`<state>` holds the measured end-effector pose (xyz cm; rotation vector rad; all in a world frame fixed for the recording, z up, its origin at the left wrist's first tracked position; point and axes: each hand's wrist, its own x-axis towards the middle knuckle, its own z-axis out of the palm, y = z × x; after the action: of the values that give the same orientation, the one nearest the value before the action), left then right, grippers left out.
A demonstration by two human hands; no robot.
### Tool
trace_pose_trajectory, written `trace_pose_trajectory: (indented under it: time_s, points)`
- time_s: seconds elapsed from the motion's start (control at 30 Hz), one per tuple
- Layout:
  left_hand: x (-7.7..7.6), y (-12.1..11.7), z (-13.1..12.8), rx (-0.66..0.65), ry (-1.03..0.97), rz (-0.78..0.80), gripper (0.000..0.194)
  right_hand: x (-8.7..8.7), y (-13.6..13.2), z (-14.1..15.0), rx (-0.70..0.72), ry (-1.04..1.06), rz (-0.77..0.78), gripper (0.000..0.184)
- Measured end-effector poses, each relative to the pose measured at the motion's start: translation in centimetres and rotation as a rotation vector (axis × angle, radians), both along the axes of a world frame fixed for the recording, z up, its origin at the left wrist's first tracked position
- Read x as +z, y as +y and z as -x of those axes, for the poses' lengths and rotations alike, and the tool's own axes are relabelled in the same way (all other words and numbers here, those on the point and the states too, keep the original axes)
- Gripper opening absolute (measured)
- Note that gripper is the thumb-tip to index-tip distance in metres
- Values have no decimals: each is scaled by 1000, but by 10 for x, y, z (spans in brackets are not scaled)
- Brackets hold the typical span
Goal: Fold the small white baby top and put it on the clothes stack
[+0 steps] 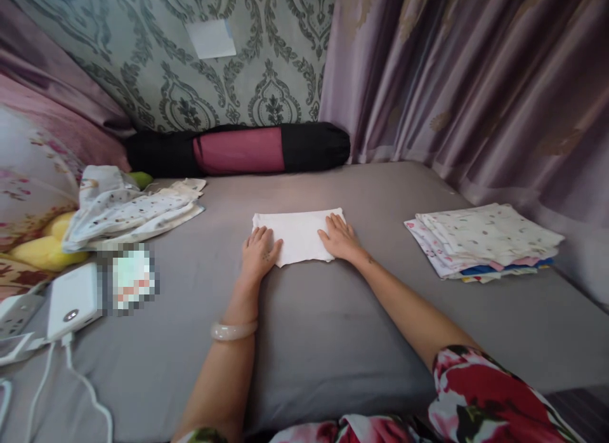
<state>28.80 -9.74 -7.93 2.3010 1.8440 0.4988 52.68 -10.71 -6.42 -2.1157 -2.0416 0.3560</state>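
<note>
A white folded cloth lies flat on the grey bed sheet, straight in front of me. My left hand rests on its left edge, fingers stretched out and palm down. On the right edge lies my right hand, also flat with the fingers extended. Neither hand grips the cloth; both press on it from above. What kind of garment or cloth it is, I cannot tell.
Folded patterned cloths are stacked at the right. Crumpled printed cloth lies at the left, near a white power bank with cables and a power strip. A black and maroon long bag lies along the wall.
</note>
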Motion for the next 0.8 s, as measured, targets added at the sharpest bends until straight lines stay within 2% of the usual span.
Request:
trace_pose_trajectory:
  time_s: [0.1, 0.2, 0.33, 0.43, 0.67, 0.8]
  points:
    - [-5, 9, 4, 56, -79, -63, 42, 3, 9, -11, -57, 133, -46, 55]
    - [-6, 20, 13, 187, -143, -103, 44, 7, 18, -30, -223, 313, -75, 46]
    - [4, 30, 28, 355, -155, 25, 45, 12, 24, -54, -424, 544, 22, 29]
    - [14, 35, 39, 402, -187, 134, 40, 15, 27, -62, -507, 625, 144, 23]
    - [30, 43, 39, 451, -329, 252, 14, 24, 31, -54, -512, 588, 224, 26]
    - [37, 46, 34, 481, -430, 362, 19, 30, 29, -51, -481, 603, 256, 26]
